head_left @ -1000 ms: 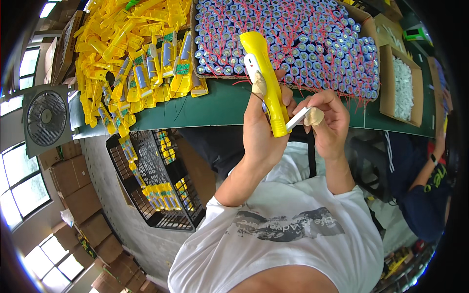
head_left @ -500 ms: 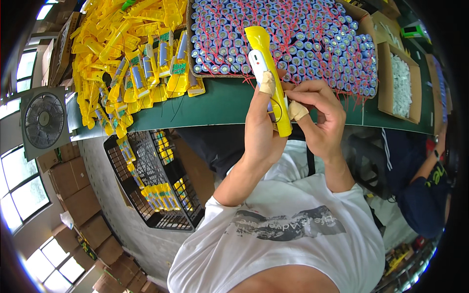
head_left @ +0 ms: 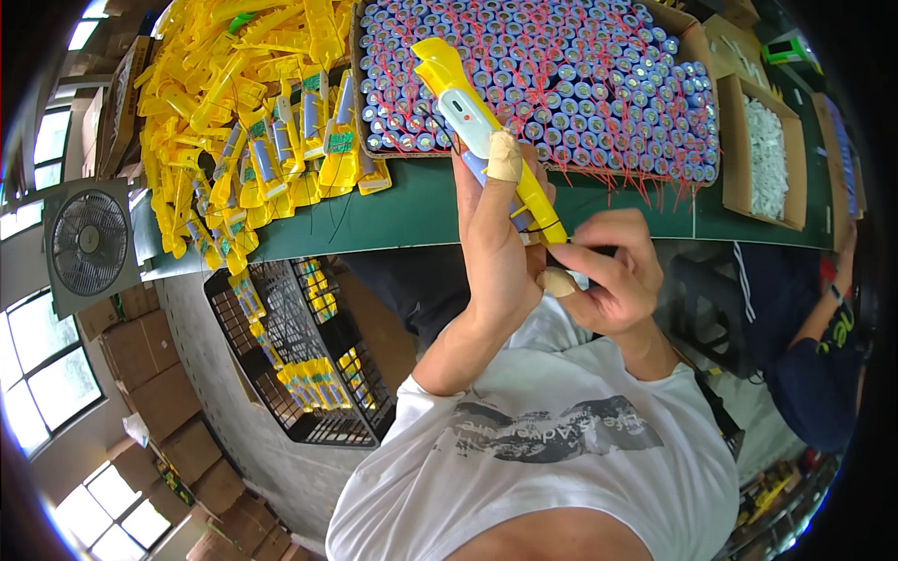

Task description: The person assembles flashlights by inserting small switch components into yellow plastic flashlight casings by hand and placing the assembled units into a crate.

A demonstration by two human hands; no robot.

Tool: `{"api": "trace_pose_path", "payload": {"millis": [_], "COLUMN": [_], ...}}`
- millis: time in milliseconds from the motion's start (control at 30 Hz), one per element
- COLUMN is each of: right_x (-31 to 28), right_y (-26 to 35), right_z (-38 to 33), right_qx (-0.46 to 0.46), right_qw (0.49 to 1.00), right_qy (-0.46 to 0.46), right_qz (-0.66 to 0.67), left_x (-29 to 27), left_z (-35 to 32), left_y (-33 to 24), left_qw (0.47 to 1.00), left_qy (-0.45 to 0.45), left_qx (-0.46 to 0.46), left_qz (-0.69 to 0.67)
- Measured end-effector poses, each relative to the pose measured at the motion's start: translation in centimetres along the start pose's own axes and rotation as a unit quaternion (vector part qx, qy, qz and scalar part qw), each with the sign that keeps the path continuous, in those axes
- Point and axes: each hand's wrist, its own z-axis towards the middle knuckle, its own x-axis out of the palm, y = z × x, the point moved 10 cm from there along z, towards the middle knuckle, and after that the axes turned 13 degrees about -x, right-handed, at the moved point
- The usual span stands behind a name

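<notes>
My left hand (head_left: 496,243) is closed around a yellow plastic housing (head_left: 538,201), tilted with its wide end up and to the left. A white oval switch piece (head_left: 465,120) sits on the housing, and a blue cylindrical battery (head_left: 475,166) shows beside my left thumb. At the lower end of the housing, my right hand (head_left: 613,276) pinches a thin black wire (head_left: 535,228) that crosses it; the wire's end is hidden by my fingers. Beige tape covers both thumbs.
On the green table (head_left: 412,210), a carton of upright blue batteries (head_left: 599,112) with red wires stands ahead. Yellow housings (head_left: 234,84) are heaped to its left; a box of small white parts (head_left: 767,159) is at right. A black crate (head_left: 299,355) stands below left. Another person (head_left: 804,374) is at far right.
The housing's wide end has tilted left, showing more of the white piece. My right hand has moved down from the housing's side to its lower end.
</notes>
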Motion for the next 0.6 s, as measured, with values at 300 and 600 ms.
{"api": "trace_pose_path", "payload": {"millis": [300,600], "right_x": [1.1,2.4], "right_y": [1.5,-1.3], "right_z": [2.3,1.8], "right_qx": [0.024,0.110], "right_qw": [0.987,0.976], "right_qy": [0.130,0.180], "right_qz": [-0.095,0.051], "left_x": [-0.7,-1.7], "left_z": [-1.0,-2.1], "left_y": [-1.5,-1.3], "left_qw": [0.994,0.989], "left_qy": [-0.023,-0.050], "left_qx": [0.108,0.138], "left_qz": [-0.005,0.008]}}
